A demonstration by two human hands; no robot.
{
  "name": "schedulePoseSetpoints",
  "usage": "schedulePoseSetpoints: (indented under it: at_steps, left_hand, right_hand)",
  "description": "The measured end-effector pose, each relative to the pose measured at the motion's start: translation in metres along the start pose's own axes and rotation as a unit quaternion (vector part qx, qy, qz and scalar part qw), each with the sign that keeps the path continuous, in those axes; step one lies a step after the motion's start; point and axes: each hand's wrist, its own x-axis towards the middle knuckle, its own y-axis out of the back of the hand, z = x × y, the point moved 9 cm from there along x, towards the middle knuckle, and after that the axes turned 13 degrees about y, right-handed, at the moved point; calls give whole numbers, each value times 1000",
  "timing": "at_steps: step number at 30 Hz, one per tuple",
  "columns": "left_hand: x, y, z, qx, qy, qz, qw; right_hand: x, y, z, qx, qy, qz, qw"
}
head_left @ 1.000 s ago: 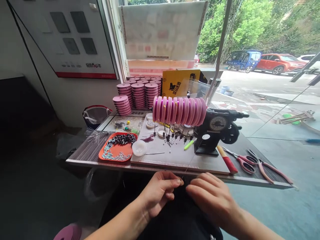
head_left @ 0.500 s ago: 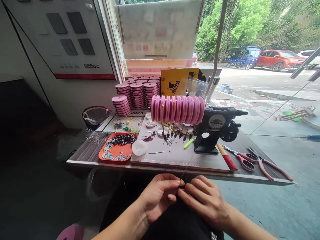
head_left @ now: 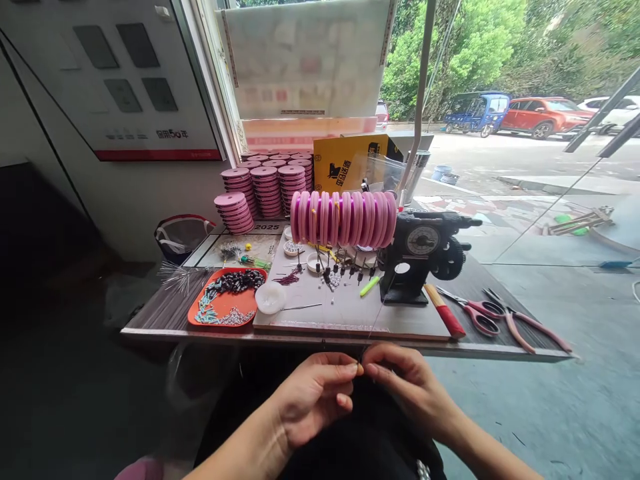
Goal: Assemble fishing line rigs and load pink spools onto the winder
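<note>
Just in front of the table edge, my left hand (head_left: 313,393) pinches a thin fishing line (head_left: 376,323) between thumb and forefinger. My right hand (head_left: 413,381) is closed in a pinch right beside it, fingertips at the same line. The line rises from my fingers toward the black winding machine (head_left: 406,287). Something small and dark shows between the fingertips, too small to make out. A row of pink foam spools (head_left: 344,219) sits on the machine's shaft, with small dark pieces (head_left: 327,275) hanging below.
An orange tray (head_left: 220,322) of black, blue and silver pieces stands left, beside a white round dish (head_left: 271,297). Scissors (head_left: 483,319), pliers (head_left: 523,327) and a red-handled brush (head_left: 445,312) lie right. Stacked pink spools (head_left: 265,190) and a yellow box (head_left: 345,163) stand behind.
My right hand has turned, and its curled fingers now form a pinch closer to the line. My left hand keeps its pinch. The whole view has shifted slightly.
</note>
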Motion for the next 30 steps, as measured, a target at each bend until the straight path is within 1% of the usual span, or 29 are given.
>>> schedulePoseSetpoints:
  at_steps: [4, 7, 10, 12, 14, 16, 18, 21, 23, 25, 26, 27, 28, 29, 30]
  left_hand:
    - [2, -2, -3, -29, 21, -17, 999]
    - [3, -4, -6, -49, 38, -32, 998]
    - [4, -9, -11, -73, 59, -50, 994]
    - [5, -12, -14, -89, 74, -62, 991]
    - [6, -12, -17, -100, 80, -62, 990]
    - [7, -9, -18, -99, 76, -43, 991]
    - [8, -5, -18, -84, 71, -21, 994]
    - [8, -3, -14, -33, 54, 2, 998]
    - [7, -2, -6, 21, 23, 25, 999]
    - [4, -2, 5, 97, -25, 56, 993]
    - [2, -2, 11, 142, -56, 73, 986]
    - [-1, -4, 17, 189, -91, 91, 974]
    - [-4, -5, 22, 234, -127, 110, 958]
    - [-8, -7, 27, 274, -164, 128, 939]
    - [-11, -9, 31, 306, -199, 145, 920]
  right_hand:
    - [13, 1, -2, -10, 27, -21, 999]
    - [20, -5, 1, 40, 21, -49, 998]
    - [28, -14, 6, 130, -2, -81, 988]
    - [32, -23, 9, 183, -28, -120, 975]
    - [35, -31, 10, 210, -57, -172, 961]
    - [35, -35, 10, 206, -83, -204, 953]
    - [33, -32, 12, 178, -106, -196, 958]
    - [24, -20, 20, 91, -128, -150, 976]
    - [8, -19, 29, 73, -162, -144, 974]
    - [-9, -22, 33, 92, -189, -144, 967]
    - [-15, -21, 31, 84, -181, -133, 971]
    - [-18, -16, 26, 49, -151, -111, 981]
    - [-19, -10, 15, -8, -99, -88, 991]
    - [-18, -5, -1, -80, -29, -66, 994]
    - [-18, -2, -20, -154, 50, -49, 986]
